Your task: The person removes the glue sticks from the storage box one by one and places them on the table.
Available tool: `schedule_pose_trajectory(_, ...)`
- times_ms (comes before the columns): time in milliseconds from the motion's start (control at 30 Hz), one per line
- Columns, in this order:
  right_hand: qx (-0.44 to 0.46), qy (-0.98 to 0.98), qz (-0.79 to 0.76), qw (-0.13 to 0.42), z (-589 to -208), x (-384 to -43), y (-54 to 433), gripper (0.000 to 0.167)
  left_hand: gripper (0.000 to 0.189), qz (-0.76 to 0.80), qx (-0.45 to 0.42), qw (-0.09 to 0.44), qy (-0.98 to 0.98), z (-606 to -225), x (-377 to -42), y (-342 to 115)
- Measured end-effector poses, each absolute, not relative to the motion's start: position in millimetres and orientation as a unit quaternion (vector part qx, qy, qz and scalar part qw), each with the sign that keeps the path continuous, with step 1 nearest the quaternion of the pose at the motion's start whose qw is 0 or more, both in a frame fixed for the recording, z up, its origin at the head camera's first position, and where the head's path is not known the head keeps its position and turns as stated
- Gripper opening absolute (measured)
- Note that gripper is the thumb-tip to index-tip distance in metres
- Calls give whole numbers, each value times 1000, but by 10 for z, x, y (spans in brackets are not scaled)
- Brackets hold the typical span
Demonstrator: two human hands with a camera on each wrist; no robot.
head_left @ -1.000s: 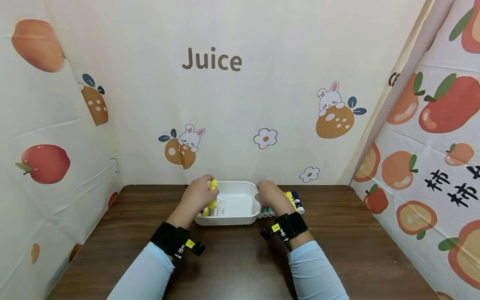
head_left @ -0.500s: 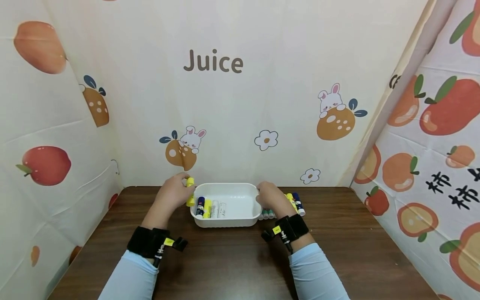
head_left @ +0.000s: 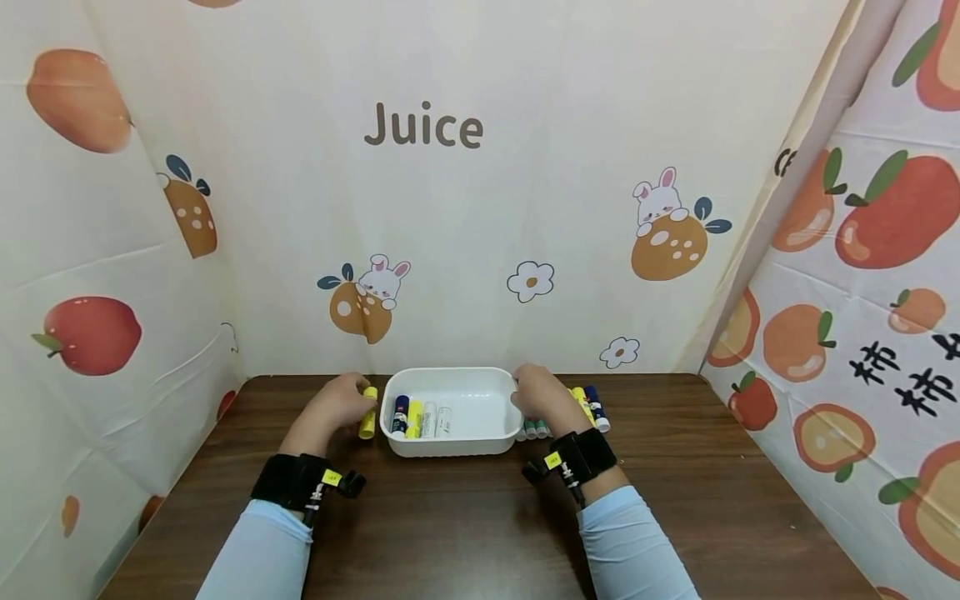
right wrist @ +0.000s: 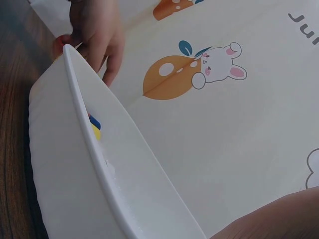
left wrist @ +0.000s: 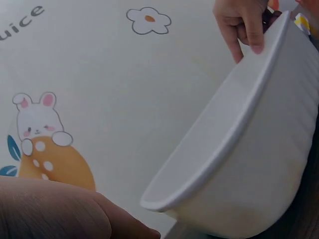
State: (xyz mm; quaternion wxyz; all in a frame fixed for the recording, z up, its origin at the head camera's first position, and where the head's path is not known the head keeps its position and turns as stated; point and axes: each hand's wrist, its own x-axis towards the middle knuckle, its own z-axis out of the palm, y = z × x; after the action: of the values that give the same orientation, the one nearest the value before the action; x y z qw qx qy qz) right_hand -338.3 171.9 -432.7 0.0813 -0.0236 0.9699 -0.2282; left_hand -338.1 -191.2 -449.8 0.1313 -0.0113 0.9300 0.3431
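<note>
In the head view my left hand (head_left: 341, 402) pinches a yellow tube like a glue stick (head_left: 367, 414), which stands nearly upright low over the table, left of the white plastic basin (head_left: 453, 447). Inside the basin's left end lie a navy stick (head_left: 401, 413), a yellow stick (head_left: 414, 419) and two white sticks (head_left: 429, 420). My right hand (head_left: 542, 395) grips the basin's right rim, its fingers over the edge in the left wrist view. The basin's wall (right wrist: 65, 149) fills much of the right wrist view, with the left hand (right wrist: 97, 40) beyond its far end.
Right of the basin, partly behind the right hand, lie several green-ended sticks (head_left: 532, 427), with yellow sticks (head_left: 582, 403) and a navy stick (head_left: 597, 408) farther right. The brown table (head_left: 465, 525) ends at a printed cloth wall (head_left: 465, 208).
My left hand has lifted the yellow stick out over the basin's left rim and lowered it toward the table beside it. The right hand keeps its place on the rim.
</note>
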Motion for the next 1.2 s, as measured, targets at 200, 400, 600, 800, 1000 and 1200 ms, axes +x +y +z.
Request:
schedule_pose_trajectory(200,-20,971,-226,80,-4316,-3389,1713,27,54,348,3,150,925,-4602,-3411,-1878)
schedule_pose_trajectory(400,-17,971,-226,76,-4325,-3398,1706,29,54,358,8,155,921,-4646,-3402,-1862)
schedule_pose_trajectory(600,-19,972,-225,70,-4345,-3423,1702,30,52,371,11,163,914,-4669,-3423,-1855)
schedule_pose_trajectory(800,-20,970,-231,70,-4349,-3436,1685,30,52,375,18,169,911,-4673,-3416,-1868)
schedule_pose_trajectory(1000,-12,968,-238,74,-4349,-3434,1686,30,56,372,10,172,912,-4652,-3400,-1865)
schedule_pose_trajectory(1200,-12,970,-230,79,-4381,-3439,1701,31,55,346,-18,134,928,-4599,-3403,-1868)
